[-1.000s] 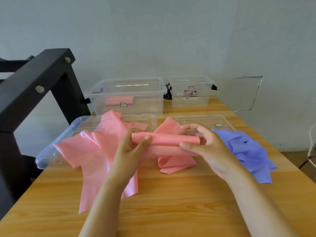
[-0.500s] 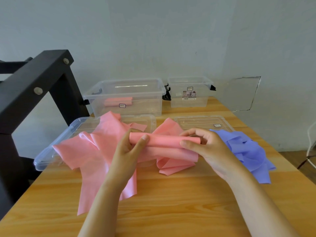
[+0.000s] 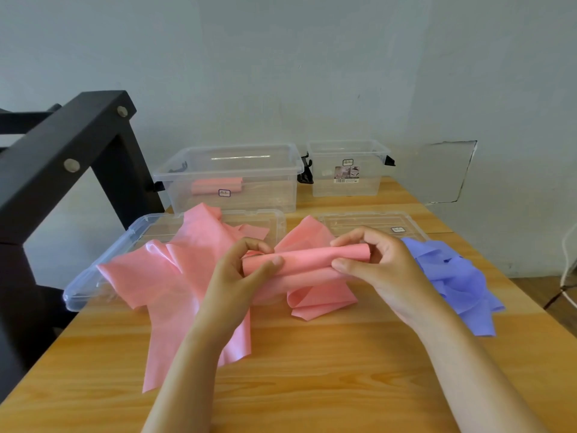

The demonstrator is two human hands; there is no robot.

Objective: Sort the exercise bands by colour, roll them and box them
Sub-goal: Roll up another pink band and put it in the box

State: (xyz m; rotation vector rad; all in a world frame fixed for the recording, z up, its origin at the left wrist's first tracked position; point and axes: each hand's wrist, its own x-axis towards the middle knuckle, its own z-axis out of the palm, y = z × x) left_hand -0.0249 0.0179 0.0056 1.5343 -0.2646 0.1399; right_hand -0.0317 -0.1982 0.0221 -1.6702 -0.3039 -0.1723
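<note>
Right now the pink roll lies crosswise in front of me, its long axis running left to right, with one grip on each end. My left grip pinches the left end, thumb on the near face and fingers curled over the top. My right grip pinches the right end the same way. Both forearms come up from the bottom of the view and the palms face each other along the roll.

The roll is held off the tabletop. Its unrolled tail drops from the underside and folds onto the wood below, slightly to the right. I judge the rolling unfinished, so the next turns need to wind that tail in evenly or the ends will cone.

The big box stands beyond the roll and to the left, with another pink roll already inside. My left grip is the nearer one to it. The loose pink pile lies just left of my left grip, and the purple bands just right of my right grip.
</note>
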